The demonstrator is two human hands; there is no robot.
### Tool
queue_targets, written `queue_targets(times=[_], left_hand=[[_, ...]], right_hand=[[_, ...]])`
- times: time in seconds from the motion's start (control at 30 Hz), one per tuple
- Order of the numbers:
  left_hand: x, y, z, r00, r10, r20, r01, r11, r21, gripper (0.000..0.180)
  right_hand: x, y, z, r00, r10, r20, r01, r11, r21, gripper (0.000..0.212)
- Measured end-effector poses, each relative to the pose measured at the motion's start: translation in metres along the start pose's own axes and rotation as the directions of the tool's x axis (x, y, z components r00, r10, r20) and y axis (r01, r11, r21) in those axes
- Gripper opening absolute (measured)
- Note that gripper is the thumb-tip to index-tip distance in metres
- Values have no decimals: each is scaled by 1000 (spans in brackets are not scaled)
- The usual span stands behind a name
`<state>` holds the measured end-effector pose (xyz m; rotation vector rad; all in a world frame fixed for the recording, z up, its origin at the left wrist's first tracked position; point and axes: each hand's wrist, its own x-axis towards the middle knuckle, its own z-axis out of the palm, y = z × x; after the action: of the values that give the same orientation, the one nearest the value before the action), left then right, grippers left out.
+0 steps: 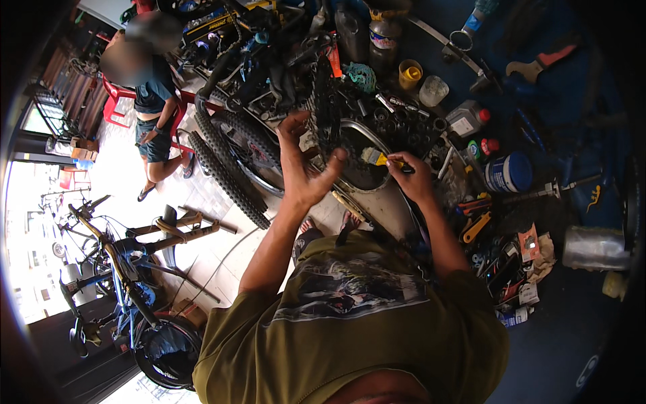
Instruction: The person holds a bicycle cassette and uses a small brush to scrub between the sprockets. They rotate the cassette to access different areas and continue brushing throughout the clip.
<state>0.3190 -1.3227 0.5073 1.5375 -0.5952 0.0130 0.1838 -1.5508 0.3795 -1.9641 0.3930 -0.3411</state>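
Observation:
A dark, toothed bicycle cassette [326,111] is seen nearly edge-on, upright in front of me. My left hand [305,168] grips its lower part, curled fingers on one side and thumb on the other. In my right hand [412,176] is a paintbrush [378,158] with a yellow handle band, pinched between thumb and fingers. Its pale bristles point left toward the cassette, with a gap between them. Below the brush is a dark basin with a pale rim [367,188]; its contents are hard to make out.
Loose tyres [225,172] and a bicycle wheel lie left of my hands. Sockets, a grey bottle with a red cap [469,118] and a blue-white tub [509,172] crowd the right. A bicycle frame [128,249] stands lower left; a seated person [153,101] is farther back.

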Motion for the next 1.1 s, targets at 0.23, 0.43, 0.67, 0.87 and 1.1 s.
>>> queue_targets(times=[0.23, 0.43, 0.67, 0.87, 1.1], left_hand=[[-45, -95, 21, 864, -504, 0, 479, 821, -311, 70], [-12, -2, 15, 996, -66, 54, 72, 991, -116, 76], [-44, -56, 4, 835, -551, 19, 545, 819, -180, 70], [-44, -16, -6, 991, -131, 38, 134, 988, -76, 83], [-53, -65, -14, 966, -252, 53, 249, 967, 54, 79]], right_hand=[[-10, -15, 1, 1000, 19, 10, -19, 1000, -24, 25], [-10, -10, 1, 1000, -14, -8, 14, 1000, 8, 24], [-18, -23, 3, 997, -67, 34, 69, 996, -48, 27], [-16, -17, -7, 992, -34, 118, 39, 999, -36, 31], [-21, -9, -18, 973, -101, 206, 172, 916, -362, 51]])
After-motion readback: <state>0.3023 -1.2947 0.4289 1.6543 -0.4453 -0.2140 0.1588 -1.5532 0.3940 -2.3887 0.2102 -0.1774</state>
